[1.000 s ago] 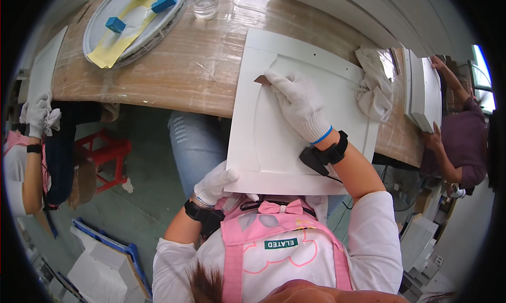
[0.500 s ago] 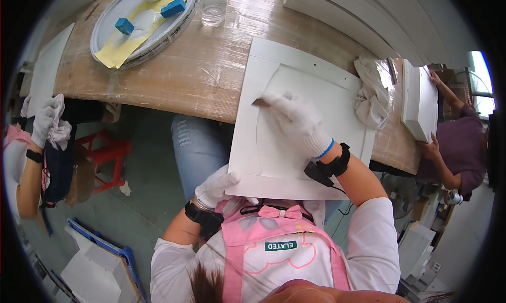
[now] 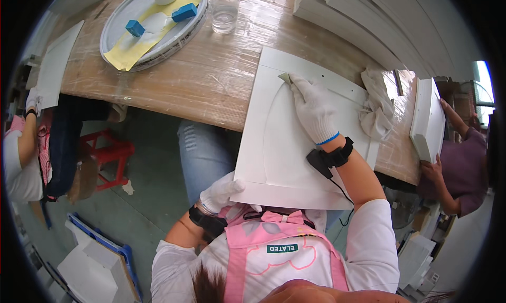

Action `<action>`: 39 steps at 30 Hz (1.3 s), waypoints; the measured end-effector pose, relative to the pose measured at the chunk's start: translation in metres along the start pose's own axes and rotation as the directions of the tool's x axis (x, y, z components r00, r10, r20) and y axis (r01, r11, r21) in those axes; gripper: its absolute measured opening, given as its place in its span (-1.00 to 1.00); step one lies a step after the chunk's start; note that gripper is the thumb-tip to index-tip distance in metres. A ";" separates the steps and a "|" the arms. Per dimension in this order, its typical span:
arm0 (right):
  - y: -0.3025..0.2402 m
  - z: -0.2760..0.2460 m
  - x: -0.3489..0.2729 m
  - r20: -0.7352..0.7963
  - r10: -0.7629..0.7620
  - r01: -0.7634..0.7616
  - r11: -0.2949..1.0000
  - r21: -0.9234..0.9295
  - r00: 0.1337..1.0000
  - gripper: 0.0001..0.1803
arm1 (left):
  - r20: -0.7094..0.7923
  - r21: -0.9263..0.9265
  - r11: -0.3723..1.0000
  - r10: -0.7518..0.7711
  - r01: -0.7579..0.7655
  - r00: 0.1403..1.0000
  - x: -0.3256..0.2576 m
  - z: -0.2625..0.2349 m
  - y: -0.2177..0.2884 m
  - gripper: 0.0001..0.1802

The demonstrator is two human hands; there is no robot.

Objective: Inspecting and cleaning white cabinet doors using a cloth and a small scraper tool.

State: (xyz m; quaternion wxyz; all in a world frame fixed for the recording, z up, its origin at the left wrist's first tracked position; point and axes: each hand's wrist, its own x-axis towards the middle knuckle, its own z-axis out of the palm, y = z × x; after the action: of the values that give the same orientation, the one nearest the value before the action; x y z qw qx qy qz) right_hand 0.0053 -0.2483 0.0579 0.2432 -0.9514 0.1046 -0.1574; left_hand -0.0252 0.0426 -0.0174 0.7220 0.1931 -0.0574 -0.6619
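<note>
A white panel with a shallow recessed field lies tilted between my lap and the table's edge. My left hand, in a white knit glove, grips its near left corner, the thumb on top and the other fingers mostly hidden underneath. My right hand, gloved too, pinches a small greenish-grey piece of sandpaper. It presses the sandpaper near the far left corner of the recess. Close to the panel's right edge sits a crumpled whitish cloth.
On the wrapped table stand a round lid with yellow paper and blue blocks, and a clear cup. White boards are stacked at far right. People handle panels on both sides. A red stool stands at left.
My right hand has moved away from me with the sandpaper, from the recess's left side to its far left corner. At left, the other person's gloved hand has shifted along their panel.
</note>
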 end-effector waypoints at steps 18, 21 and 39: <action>-0.001 0.000 0.003 -0.117 -0.166 0.165 0.986 -0.021 0.979 -0.71 | 0.016 0.032 0.999 -0.007 0.006 1.000 0.001 0.001 0.003 -0.09; -0.005 -0.008 0.003 0.019 0.011 -0.009 0.997 -0.081 1.000 -0.72 | 0.023 -0.041 0.999 -0.003 0.004 1.000 -0.004 0.002 -0.003 -0.11; -0.004 -0.003 -0.030 0.093 -0.104 0.097 0.992 0.077 0.990 -0.57 | -0.004 0.025 0.999 0.024 -0.024 1.000 0.001 -0.001 -0.003 -0.07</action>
State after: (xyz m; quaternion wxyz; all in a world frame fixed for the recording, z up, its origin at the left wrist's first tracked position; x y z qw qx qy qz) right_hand -0.0231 -0.2378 0.0553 0.2741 -0.9525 0.0391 -0.1270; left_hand -0.0276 0.0412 -0.0193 0.7275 0.2029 -0.0661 -0.6521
